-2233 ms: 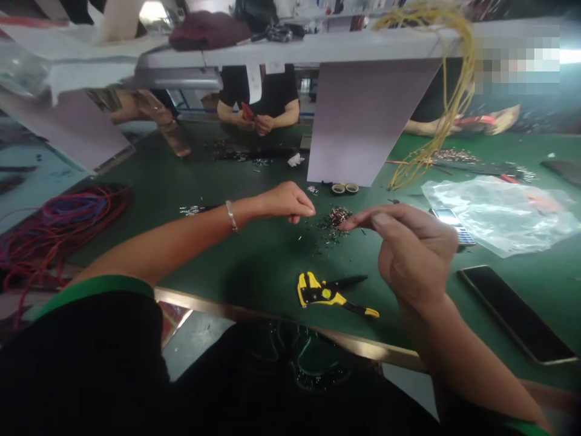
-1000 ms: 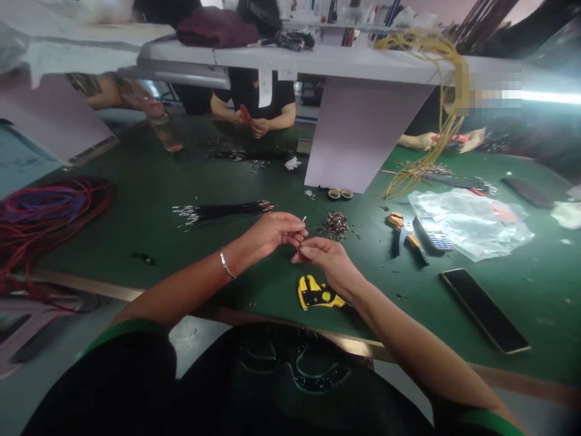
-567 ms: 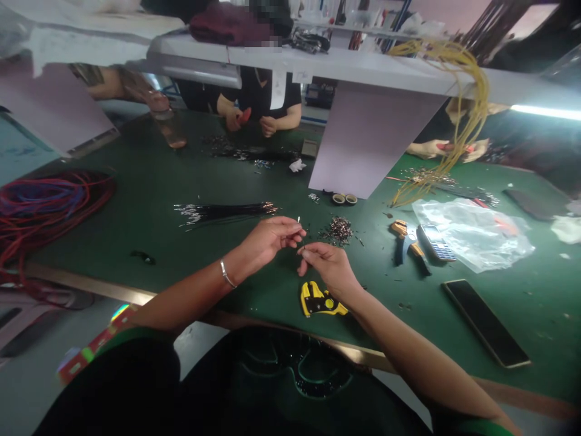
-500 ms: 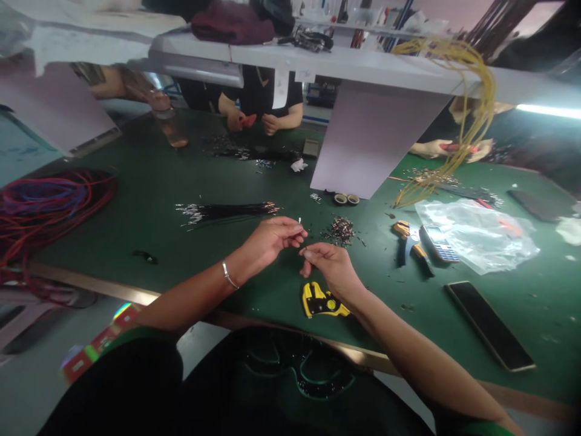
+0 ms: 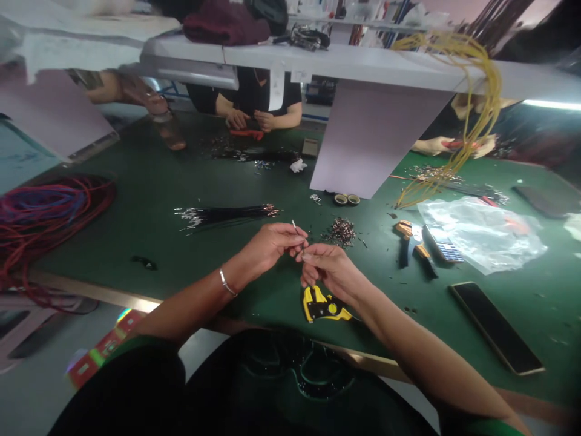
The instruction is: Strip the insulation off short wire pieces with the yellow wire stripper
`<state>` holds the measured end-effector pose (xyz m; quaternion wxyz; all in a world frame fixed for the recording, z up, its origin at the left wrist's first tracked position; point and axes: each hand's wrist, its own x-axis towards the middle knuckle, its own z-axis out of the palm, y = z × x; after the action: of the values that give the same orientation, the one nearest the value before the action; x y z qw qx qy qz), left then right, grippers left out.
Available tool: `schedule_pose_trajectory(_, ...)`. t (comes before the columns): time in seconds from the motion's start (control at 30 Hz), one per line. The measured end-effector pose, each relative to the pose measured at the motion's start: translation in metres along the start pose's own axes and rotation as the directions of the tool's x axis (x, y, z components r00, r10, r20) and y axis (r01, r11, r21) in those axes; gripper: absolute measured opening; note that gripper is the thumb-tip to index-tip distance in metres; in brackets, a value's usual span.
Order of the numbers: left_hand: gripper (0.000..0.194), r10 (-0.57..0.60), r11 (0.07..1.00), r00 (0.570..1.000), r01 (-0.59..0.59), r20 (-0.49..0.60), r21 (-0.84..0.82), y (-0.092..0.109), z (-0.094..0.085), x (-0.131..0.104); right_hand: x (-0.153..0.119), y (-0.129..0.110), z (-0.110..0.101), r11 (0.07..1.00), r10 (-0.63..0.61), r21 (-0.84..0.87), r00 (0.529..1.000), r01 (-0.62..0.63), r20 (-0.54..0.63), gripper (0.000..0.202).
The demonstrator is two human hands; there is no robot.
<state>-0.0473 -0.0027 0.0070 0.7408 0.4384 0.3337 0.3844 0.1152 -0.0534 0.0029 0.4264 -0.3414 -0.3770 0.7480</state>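
My left hand (image 5: 278,243) pinches a thin piece with a pale tip (image 5: 294,224) that sticks up above the fingers. Close against it, fingertips almost touching, my right hand (image 5: 329,266) is closed on something too small to make out. Just below the right hand a yellow and black tool (image 5: 324,306) lies on the green table (image 5: 190,297). Behind the hands, to the right, is a pile of small dark and coppery pieces (image 5: 342,232). A bundle of black wires (image 5: 227,213) with bare-looking ends lies behind and left of my left hand.
On the right lie orange-handled pliers (image 5: 413,242), a keypad device (image 5: 443,243), a plastic bag (image 5: 490,239) and a black phone (image 5: 495,327). Red and blue wire coils (image 5: 49,209) sit at the left. Across the table, other people's hands hold red-handled tools under a shelf (image 5: 345,65).
My hands have come closer together, fingertips nearly meeting. More of the pale-tipped piece shows above my left fingers. The person across has brought both hands together over the red tool.
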Motion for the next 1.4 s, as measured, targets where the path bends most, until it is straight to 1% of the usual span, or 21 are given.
schedule_pose_trajectory(0.1,0.011,0.094,0.995,0.988,-0.089,-0.119,0.048,-0.005,0.003,0.004,-0.001,0.001,-0.002,1.000,-0.012,-0.013,0.999,0.011,-0.032,0.019)
schedule_pose_trajectory(0.2,0.010,0.122,0.992,0.975,-0.120,-0.183,0.027,-0.007,0.006,0.006,-0.003,0.002,-0.006,0.998,-0.020,-0.060,0.997,0.016,-0.079,0.020)
schedule_pose_trajectory(0.33,0.008,0.117,0.993,0.972,-0.118,-0.202,0.011,-0.007,0.007,0.005,-0.005,0.003,-0.011,0.995,-0.022,-0.097,0.992,0.010,-0.121,0.020)
schedule_pose_trajectory(0.5,0.009,0.141,0.990,0.959,-0.138,-0.244,0.029,-0.008,0.009,0.004,-0.004,0.001,-0.015,0.998,-0.038,-0.062,0.993,0.031,-0.108,0.018)
schedule_pose_trajectory(0.6,0.012,0.073,0.997,0.977,-0.066,-0.200,0.041,-0.008,0.002,0.002,-0.005,-0.001,-0.018,0.998,-0.013,-0.064,0.994,0.006,-0.109,0.017)
schedule_pose_trajectory(0.67,0.016,0.012,0.991,0.985,0.011,-0.173,0.135,-0.005,-0.008,0.000,-0.007,-0.002,-0.022,0.998,0.009,-0.062,0.994,-0.016,-0.113,0.017)
schedule_pose_trajectory(0.7,0.018,0.011,0.976,0.983,0.030,-0.184,0.218,-0.003,-0.014,-0.002,-0.008,-0.002,-0.025,0.998,0.022,-0.063,0.993,-0.029,-0.113,0.017)
schedule_pose_trajectory(0.73,0.018,0.061,0.939,0.974,0.018,-0.218,0.343,0.000,-0.020,-0.004,-0.009,-0.003,-0.027,0.997,0.036,-0.066,0.993,-0.044,-0.112,0.017)
schedule_pose_trajectory(0.77,0.016,0.195,0.855,0.946,-0.035,-0.258,0.518,0.003,-0.025,-0.006,-0.009,-0.003,-0.029,0.996,0.050,-0.072,0.993,-0.058,-0.109,0.017)
schedule_pose_trajectory(0.8,0.014,0.366,0.702,0.902,-0.106,-0.229,0.704,0.006,-0.027,-0.009,-0.010,-0.002,-0.030,0.994,0.064,-0.083,0.993,-0.073,-0.102,0.017)
schedule_pose_trajectory(0.83,0.013,0.506,0.514,0.853,-0.183,-0.124,0.838,0.008,-0.027,-0.011,-0.010,-0.002,-0.031,0.991,0.080,-0.096,0.993,-0.089,-0.092,0.017)
schedule_pose_trajectory(0.87,0.014,0.574,0.324,0.818,-0.260,0.029,0.910,0.009,-0.025,-0.014,-0.011,-0.001,-0.031,0.988,0.099,-0.110,0.992,-0.107,-0.078,0.017)
schedule_pose_trajectory(0.9,0.015,0.575,0.162,0.792,-0.356,0.205,0.920,0.008,-0.022,-0.016,-0.011,0.000,-0.030,0.984,0.122,-0.125,0.991,-0.128,-0.061,0.017)
schedule_pose_trajectory(0.93,0.017,0.532,0.044,0.764,-0.457,0.366,0.889,0.006,-0.017,-0.018,-0.011,0.001,-0.029,0.980,0.142,-0.138,0.989,-0.147,-0.047,0.017)
schedule_pose_trajectory(0.97,0.020,0.465,-0.030,0.739,-0.537,0.488,0.843,0.003,-0.012,-0.020,-0.012,0.003,-0.028,0.976,0.155,-0.147,0.987,-0.159,-0.040,0.017)
schedule_pose_trajectory(1.0,0.022,0.399,-0.068,0.723,-0.590,0.564,0.805,-0.002,-0.008,-0.020,-0.012,0.004,-0.027,0.975,0.159,-0.153,0.987,-0.163,-0.040,0.016)
schedule_pose_trajectory(1.03,0.024,0.346,-0.075,0.722,-0.615,0.599,0.785,-0.007,-0.005,-0.020,-0.013,0.005,-0.026,0.974,0.159,-0.157,0.986,-0.164,-0.043,0.016)
schedule_pose_trajectory(1.07,0.026,0.311,-0.061,0.738,-0.613,0.598,0.788,-0.011,-0.003,-0.019,-0.013,0.006,-0.026,0.974,0.159,-0.158,0.986,-0.165,-0.049,0.015)
schedule_pose_trajectory(1.2,0.024,0.224,0.051,0.837,-0.521,0.499,0.852,-0.023,-0.003,-0.014,-0.018,0.007,-0.028,0.969,0.180,-0.155,0.980,-0.191,-0.082,0.015)
schedule_pose_trajectory(1.27,0.025,0.179,0.081,0.861,-0.496,0.477,0.865,-0.024,-0.003,-0.013,-0.020,0.007,-0.029,0.966,0.178,-0.171,0.980,-0.192,-0.093,0.013)
schedule_pose_trajectory(1.4,0.031,0.122,0.096,0.845,-0.532,0.520,0.842,-0.027,0.001,-0.013,-0.022,0.006,-0.032,0.953,0.166,-0.238,0.980,-0.189,-0.113,0.010)
